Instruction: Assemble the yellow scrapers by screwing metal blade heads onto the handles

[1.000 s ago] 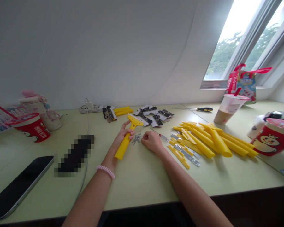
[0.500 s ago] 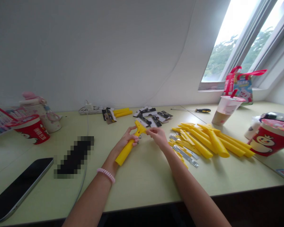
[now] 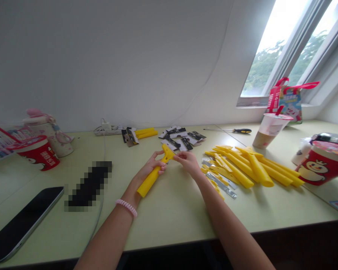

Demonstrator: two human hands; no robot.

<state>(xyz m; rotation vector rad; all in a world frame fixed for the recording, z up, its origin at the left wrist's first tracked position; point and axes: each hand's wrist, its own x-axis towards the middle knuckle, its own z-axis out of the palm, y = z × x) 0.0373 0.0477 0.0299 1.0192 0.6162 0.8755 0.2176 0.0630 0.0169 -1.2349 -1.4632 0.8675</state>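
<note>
My left hand (image 3: 152,167) grips the handle of a yellow plastic scraper (image 3: 149,181) just above the table. The scraper's wide head (image 3: 168,153) points up and to the right. My right hand (image 3: 187,162) reaches across, its fingertips pinched against that head. Anything between them is too small to tell. A small heap of metal screws lay under the hands earlier, and only a tiny bit of metal shows by the scraper head now. Closest to my right wrist lie flat metal strips (image 3: 221,189) and a pile of yellow scraper parts (image 3: 249,167).
Black-and-white blade packets (image 3: 183,140) and yellow handles (image 3: 146,132) lie behind my hands on the pale green table (image 3: 169,221). A screwdriver (image 3: 232,130), drink cup (image 3: 270,129), red cups (image 3: 322,163) and phone (image 3: 24,224) stand or lie around the table.
My right hand has moved left onto the scraper head, covering the screws. The scraper has shifted right with its head turned. The view has tilted slightly.
</note>
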